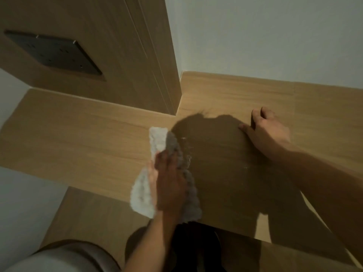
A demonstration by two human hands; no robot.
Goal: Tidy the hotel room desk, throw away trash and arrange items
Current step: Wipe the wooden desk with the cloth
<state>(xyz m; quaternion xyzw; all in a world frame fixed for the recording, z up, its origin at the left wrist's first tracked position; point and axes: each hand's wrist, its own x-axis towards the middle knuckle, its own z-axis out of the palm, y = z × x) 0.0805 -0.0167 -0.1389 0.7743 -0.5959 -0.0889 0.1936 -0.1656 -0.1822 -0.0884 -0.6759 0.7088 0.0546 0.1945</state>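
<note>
A white, nubbly cloth lies stretched along the wooden desk top, reaching from mid-desk to the front edge. My left hand lies flat on the cloth and presses it against the desk. Small white smears or crumbs show on the wood just right of the cloth. My right hand rests on the desk further back and to the right, fingers bent with their tips on the surface, holding nothing.
A wooden wall panel with a dark socket plate rises behind the desk on the left. A white wall stands behind the right part. A rounded chair back sits low at the left front.
</note>
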